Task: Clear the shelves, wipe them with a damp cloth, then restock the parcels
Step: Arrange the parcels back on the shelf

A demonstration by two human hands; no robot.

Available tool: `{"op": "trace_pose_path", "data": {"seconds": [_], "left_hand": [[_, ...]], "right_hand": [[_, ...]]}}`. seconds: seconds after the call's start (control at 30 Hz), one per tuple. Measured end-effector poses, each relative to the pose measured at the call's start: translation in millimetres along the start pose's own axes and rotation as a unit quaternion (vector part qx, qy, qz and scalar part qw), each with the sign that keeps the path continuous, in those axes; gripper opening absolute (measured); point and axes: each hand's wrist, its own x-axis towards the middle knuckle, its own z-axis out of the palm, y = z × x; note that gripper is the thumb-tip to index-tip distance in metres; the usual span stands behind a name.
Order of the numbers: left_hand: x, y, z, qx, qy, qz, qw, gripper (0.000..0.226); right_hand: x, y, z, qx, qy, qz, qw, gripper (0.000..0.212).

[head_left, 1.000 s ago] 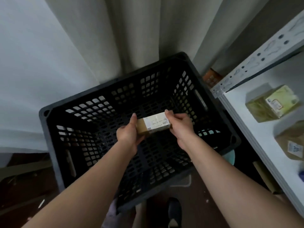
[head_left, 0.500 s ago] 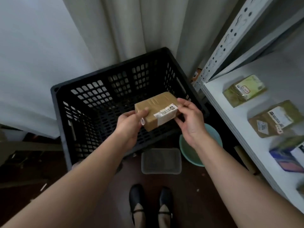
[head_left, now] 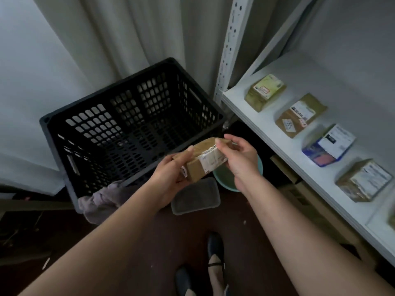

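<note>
I hold a small brown cardboard parcel [head_left: 203, 161] with a white label between both hands, just in front of the black crate's near right corner. My left hand [head_left: 173, 178] grips its left end, thumb on top. My right hand [head_left: 239, 159] pinches its right end. The black perforated crate [head_left: 64, 124] stands on the floor to the left and looks empty inside. On the white shelf [head_left: 267, 133] at the right lie several parcels in a row: a greenish one [head_left: 265, 92], a brown one [head_left: 301, 115], a blue one [head_left: 329, 146] and another brown one [head_left: 363, 180].
A crumpled greyish cloth [head_left: 102, 199] lies at the crate's near corner. A green basin [head_left: 224, 178] and a grey plastic container [head_left: 195, 196] sit on the dark floor below my hands. The shelf's perforated white upright [head_left: 229, 39] rises beside the crate. My shoes [head_left: 214, 248] show below.
The parcel came up out of the crate and has moved right, toward the shelf. My view has swung right, so more shelf and parcels show.
</note>
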Motion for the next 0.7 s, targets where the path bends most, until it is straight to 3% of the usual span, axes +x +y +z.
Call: {"op": "trace_pose_path", "data": {"seconds": [0.17, 0.27, 0.33, 0.53, 0.63, 0.7], "left_hand": [[-11.4, -37.1, 37.0, 0.062, -0.074, -0.056, 0.994, 0.086], [-15.2, -59.0, 66.7, 0.07, -0.051, -0.092, 0.992, 0.061], [-17.3, -71.7, 86.5, 0.047, -0.035, -0.133, 0.989, 0.049], [-30.4, -122.0, 157.4, 0.011, -0.082, -0.229, 0.97, 0.059], [-37.7, -157.3, 204.3, 0.076, -0.122, -0.259, 0.955, 0.062], [-41.2, -181.3, 233.3, 0.184, -0.113, -0.224, 0.95, 0.055]], "right_hand": [[-16.3, 5.6, -57.9, -0.039, 0.045, -0.001, 0.998, 0.03], [-20.5, 8.2, -99.6, -0.004, 0.093, 0.017, 0.996, 0.013], [-23.9, 8.9, -131.0, 0.039, 0.12, 0.028, 0.992, 0.016], [-46.6, 16.8, -221.5, 0.05, -0.017, 0.044, 0.998, 0.028], [-58.3, 23.1, -287.0, 0.051, -0.001, 0.036, 0.998, 0.024], [-65.3, 24.8, -331.8, 0.024, 0.013, 0.037, 0.999, 0.017]]}}
